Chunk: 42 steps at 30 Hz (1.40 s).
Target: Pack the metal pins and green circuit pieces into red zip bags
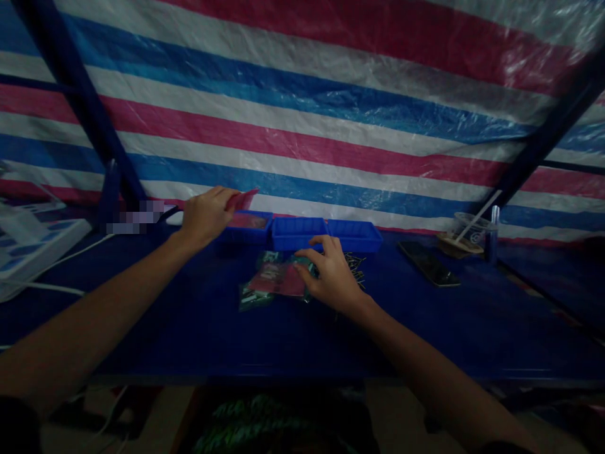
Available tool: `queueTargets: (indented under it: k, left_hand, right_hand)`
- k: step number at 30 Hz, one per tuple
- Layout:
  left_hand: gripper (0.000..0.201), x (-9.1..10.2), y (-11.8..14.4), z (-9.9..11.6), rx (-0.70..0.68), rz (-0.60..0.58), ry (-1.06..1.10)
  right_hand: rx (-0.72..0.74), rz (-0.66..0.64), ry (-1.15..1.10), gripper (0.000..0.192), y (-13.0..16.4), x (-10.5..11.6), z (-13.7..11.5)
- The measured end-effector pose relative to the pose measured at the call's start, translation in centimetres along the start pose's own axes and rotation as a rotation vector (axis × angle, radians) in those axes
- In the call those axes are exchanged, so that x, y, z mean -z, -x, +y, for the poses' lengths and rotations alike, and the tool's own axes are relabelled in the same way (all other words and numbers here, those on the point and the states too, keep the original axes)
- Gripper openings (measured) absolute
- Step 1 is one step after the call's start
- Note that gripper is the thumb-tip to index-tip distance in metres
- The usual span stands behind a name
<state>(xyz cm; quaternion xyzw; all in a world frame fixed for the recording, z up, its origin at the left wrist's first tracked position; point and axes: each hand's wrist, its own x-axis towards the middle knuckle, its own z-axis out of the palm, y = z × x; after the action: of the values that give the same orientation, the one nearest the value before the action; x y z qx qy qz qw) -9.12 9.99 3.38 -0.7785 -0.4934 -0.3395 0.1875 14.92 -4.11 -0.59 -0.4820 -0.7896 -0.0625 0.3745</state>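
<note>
My left hand is raised at the left blue bin, its fingers closed on a pink plastic bag. More pink material shows inside that bin. My right hand hovers with thumb and fingers apart, beside a small pile of clear and pink plastic packets on the table. Whether its fingertips touch the packets I cannot tell. Thin, gold-coloured stick-like pieces lie partly hidden behind the right hand. The middle blue bin and the right blue bin stand beside the left one.
A dark phone lies to the right on the blue table. Behind it are a clear cup with a straw and a metal post. White trays and a cable occupy the left. A striped plastic sheet hangs behind.
</note>
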Motion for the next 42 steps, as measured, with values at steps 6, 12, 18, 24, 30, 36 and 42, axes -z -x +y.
queueTargets:
  k: [6,12,18,24,30,36,42]
  left_hand:
    - [0.027,-1.5,0.2,-1.2,-0.029,-0.341,-0.239]
    - [0.037,-2.6,0.7,-1.3,0.005,-0.426,-0.207]
    - [0.047,-2.9,1.1,-1.5,0.056,-0.450,-0.179]
    - [0.027,-2.5,1.3,-1.2,0.051,-0.219,-0.155]
    - [0.021,-3.4,1.7,-1.9,0.025,-0.224,-0.047]
    - [0.035,-3.0,0.9,-3.5,-0.002,-0.367,0.085]
    - [0.035,-1.5,-0.7,-2.4,0.267,-0.230,-0.183]
  right_hand:
    - [-0.018,-0.022,-0.011,0.023,-0.2,0.4,-0.1]
    - [-0.034,-0.138,-0.024,0.023,0.0,0.2,0.1]
    - [0.037,-0.337,-0.034,0.027,0.3,-0.1,-0.6]
    - [0.048,-0.460,-0.056,0.029,0.4,-0.4,-0.9]
    - [0.002,-0.498,-0.102,0.031,0.4,-0.6,-0.7]
    - [0.007,-0.507,-0.096,0.032,0.4,-0.3,-0.7]
    - [0.040,-0.483,-0.107,0.031,0.4,-0.5,-0.5]
